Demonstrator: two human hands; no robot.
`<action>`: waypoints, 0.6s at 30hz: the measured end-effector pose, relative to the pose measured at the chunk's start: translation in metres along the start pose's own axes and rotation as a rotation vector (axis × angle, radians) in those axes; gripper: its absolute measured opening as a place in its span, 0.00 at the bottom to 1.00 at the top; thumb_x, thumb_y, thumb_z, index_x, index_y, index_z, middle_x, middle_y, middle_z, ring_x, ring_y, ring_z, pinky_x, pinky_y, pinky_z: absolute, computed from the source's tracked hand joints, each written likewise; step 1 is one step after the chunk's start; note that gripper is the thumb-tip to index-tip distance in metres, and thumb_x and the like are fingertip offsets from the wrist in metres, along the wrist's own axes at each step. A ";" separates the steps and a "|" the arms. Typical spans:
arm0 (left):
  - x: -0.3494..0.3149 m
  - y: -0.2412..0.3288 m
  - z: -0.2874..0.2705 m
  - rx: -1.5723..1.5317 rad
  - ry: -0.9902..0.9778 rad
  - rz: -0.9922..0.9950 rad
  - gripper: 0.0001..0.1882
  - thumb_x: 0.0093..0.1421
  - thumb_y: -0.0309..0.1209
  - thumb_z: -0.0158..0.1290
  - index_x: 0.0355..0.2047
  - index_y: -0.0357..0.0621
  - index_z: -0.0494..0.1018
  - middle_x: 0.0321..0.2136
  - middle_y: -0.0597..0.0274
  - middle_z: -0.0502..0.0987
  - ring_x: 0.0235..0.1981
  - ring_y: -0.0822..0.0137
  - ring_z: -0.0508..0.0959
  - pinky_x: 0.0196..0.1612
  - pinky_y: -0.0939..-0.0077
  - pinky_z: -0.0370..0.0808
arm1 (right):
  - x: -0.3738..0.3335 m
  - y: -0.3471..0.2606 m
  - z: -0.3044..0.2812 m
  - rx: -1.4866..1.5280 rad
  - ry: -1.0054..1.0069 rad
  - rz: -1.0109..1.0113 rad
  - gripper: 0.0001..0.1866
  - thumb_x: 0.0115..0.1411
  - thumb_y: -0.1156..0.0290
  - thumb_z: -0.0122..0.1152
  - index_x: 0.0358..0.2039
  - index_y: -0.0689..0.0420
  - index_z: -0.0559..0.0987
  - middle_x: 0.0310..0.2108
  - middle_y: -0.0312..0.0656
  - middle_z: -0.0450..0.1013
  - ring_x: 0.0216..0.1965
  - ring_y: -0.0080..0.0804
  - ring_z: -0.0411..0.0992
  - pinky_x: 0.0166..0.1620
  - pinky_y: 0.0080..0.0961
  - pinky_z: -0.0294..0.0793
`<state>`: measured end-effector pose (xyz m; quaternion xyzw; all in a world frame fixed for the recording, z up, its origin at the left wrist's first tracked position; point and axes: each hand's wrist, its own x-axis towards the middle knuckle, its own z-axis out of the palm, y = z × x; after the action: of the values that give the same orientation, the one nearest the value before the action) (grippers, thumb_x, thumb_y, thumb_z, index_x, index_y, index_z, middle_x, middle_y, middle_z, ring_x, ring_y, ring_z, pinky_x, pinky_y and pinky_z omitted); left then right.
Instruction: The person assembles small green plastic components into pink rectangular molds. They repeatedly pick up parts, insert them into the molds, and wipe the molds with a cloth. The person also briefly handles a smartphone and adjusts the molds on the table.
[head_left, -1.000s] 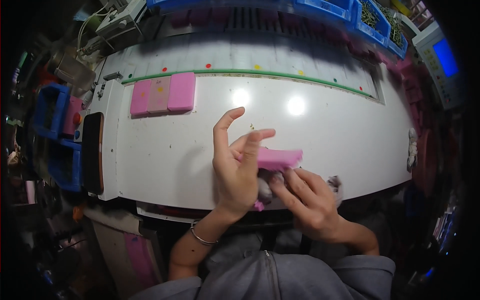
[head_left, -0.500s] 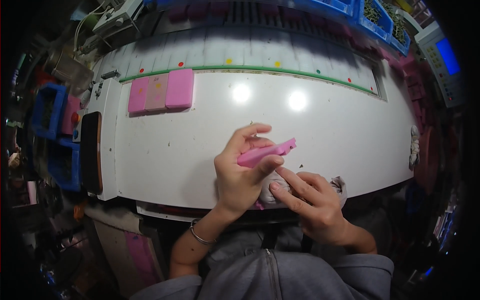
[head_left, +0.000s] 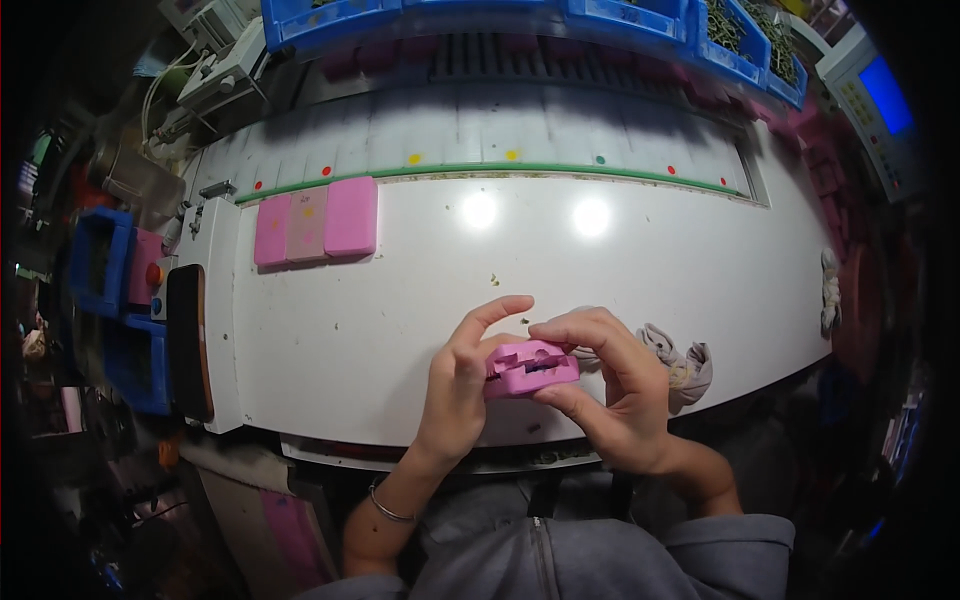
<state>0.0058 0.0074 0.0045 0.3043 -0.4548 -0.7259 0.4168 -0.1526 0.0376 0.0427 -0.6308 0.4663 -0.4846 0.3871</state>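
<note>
Both my hands are at a pink rubber-like mould (head_left: 538, 373) above the near edge of the white table. The edge of the mould that faces me shows notches and a dark gap. My right hand (head_left: 622, 385) pinches its right end, index finger on top and thumb below. The left end rests in my left hand (head_left: 455, 390), whose index finger is raised off it; its other fingers are partly hidden. Behind and beside my right hand lies a grey cloth bundle (head_left: 690, 368), partly covered by the hand.
Three flat blocks (head_left: 350, 217), two pink and one paler, lie side by side at the table's far left. A dark phone-like slab (head_left: 188, 345) lies at the left edge. Blue bins (head_left: 630, 18) line the back. Small crumbs dot the white table (head_left: 340, 370).
My right hand has come up from the grey cloth and taken the mould's right end. The mould has been lowered and turned so its notched edge faces me. My head view has shifted.
</note>
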 end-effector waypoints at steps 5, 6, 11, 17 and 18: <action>0.002 0.013 0.000 0.106 -0.112 -0.046 0.52 0.48 0.66 0.47 0.56 0.29 0.57 0.39 0.51 0.75 0.39 0.65 0.77 0.44 0.74 0.73 | 0.009 -0.003 0.003 -0.102 0.000 -0.013 0.16 0.48 0.77 0.65 0.38 0.63 0.75 0.30 0.43 0.71 0.28 0.31 0.68 0.31 0.22 0.67; 0.003 0.016 -0.002 0.181 -0.114 -0.071 0.55 0.45 0.67 0.49 0.57 0.28 0.55 0.39 0.49 0.75 0.39 0.63 0.78 0.44 0.72 0.75 | 0.010 -0.003 0.005 -0.123 0.001 -0.034 0.16 0.48 0.77 0.66 0.38 0.63 0.75 0.29 0.42 0.70 0.26 0.30 0.67 0.30 0.21 0.66; 0.000 0.011 -0.017 -0.110 -0.131 -0.025 0.32 0.61 0.46 0.49 0.57 0.34 0.60 0.40 0.55 0.73 0.31 0.71 0.77 0.34 0.77 0.78 | 0.023 0.004 0.018 -0.076 0.072 -0.126 0.20 0.46 0.74 0.69 0.40 0.64 0.73 0.30 0.43 0.73 0.26 0.27 0.70 0.31 0.20 0.69; 0.005 0.036 -0.027 -0.042 -0.029 -0.108 0.29 0.65 0.43 0.43 0.55 0.29 0.60 0.43 0.45 0.74 0.32 0.62 0.79 0.33 0.73 0.78 | 0.040 0.015 0.033 0.030 0.052 0.013 0.28 0.46 0.74 0.70 0.48 0.63 0.68 0.31 0.41 0.73 0.31 0.25 0.71 0.40 0.22 0.70; 0.006 0.037 -0.028 -0.042 -0.029 -0.119 0.29 0.65 0.43 0.43 0.55 0.29 0.59 0.44 0.45 0.73 0.32 0.63 0.79 0.32 0.73 0.78 | 0.042 0.015 0.034 0.032 0.041 0.029 0.28 0.46 0.75 0.70 0.48 0.63 0.68 0.31 0.40 0.72 0.31 0.25 0.70 0.41 0.22 0.70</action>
<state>0.0383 -0.0179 0.0265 0.3117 -0.4266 -0.7629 0.3725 -0.1186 -0.0056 0.0307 -0.6077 0.4754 -0.4993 0.3942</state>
